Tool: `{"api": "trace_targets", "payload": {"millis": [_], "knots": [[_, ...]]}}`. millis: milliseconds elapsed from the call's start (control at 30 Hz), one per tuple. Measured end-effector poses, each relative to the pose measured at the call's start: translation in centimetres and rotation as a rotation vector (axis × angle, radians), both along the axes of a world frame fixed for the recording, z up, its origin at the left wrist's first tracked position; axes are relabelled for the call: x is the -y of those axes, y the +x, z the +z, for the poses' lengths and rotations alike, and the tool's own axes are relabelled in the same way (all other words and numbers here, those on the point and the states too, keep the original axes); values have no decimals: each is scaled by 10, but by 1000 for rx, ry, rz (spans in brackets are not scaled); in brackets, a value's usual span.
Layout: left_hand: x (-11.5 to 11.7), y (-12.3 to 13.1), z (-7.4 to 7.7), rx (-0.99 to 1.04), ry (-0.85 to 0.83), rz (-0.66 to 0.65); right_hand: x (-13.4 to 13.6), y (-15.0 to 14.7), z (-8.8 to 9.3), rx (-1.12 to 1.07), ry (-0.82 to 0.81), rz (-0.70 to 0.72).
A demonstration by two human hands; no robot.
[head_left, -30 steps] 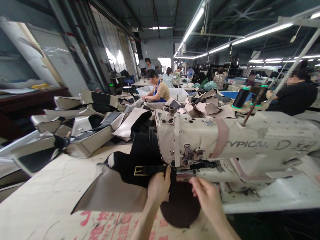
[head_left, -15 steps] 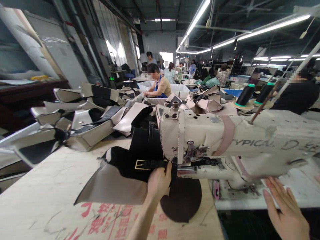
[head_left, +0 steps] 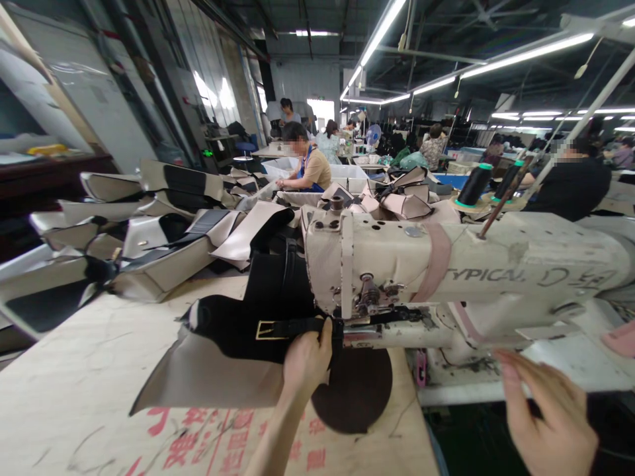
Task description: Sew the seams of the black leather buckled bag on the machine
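My left hand (head_left: 306,357) is closed on a black strap (head_left: 292,328) beside the sewing machine's needle area. A gold rectangular buckle (head_left: 265,330) sits on that strap, left of my fingers. Under it lies a bag piece with a black part (head_left: 223,327) and a beige panel (head_left: 213,377), spread over the wooden board. The sewing machine (head_left: 387,258) stands to the right, its narrow arm meeting the strap; the needle itself is hard to see. My right hand (head_left: 550,406) hovers below the machine's body, open and holding nothing, with its fingers stretched forward and slightly bent.
Beige and black bag pieces (head_left: 173,264) are heaped behind the board and to the left. A dark round piece (head_left: 354,390) lies by my left wrist. Two black thread cones (head_left: 475,185) stand behind the machine. A co-worker (head_left: 312,165) sits beyond the heap.
The whole view has shifted slightly, so most things appear further left. My right hand has turned and its fingers have bent somewhat. My left hand keeps its hold on the strap.
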State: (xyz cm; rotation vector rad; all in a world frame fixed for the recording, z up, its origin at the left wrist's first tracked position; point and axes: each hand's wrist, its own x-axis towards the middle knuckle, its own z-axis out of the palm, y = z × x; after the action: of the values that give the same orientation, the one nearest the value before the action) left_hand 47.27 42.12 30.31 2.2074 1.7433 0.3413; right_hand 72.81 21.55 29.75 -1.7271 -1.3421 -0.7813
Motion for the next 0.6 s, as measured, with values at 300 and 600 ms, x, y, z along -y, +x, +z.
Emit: {"api": "trace_targets", "payload": {"millis": [300, 600], "knots": [[-1, -3, 3, -150, 1, -127, -118, -158, -9, -773, -468, 478], [-1, -2, 4, -251, 22, -198, -152, -176, -12, -1114, -378, 420]]}}
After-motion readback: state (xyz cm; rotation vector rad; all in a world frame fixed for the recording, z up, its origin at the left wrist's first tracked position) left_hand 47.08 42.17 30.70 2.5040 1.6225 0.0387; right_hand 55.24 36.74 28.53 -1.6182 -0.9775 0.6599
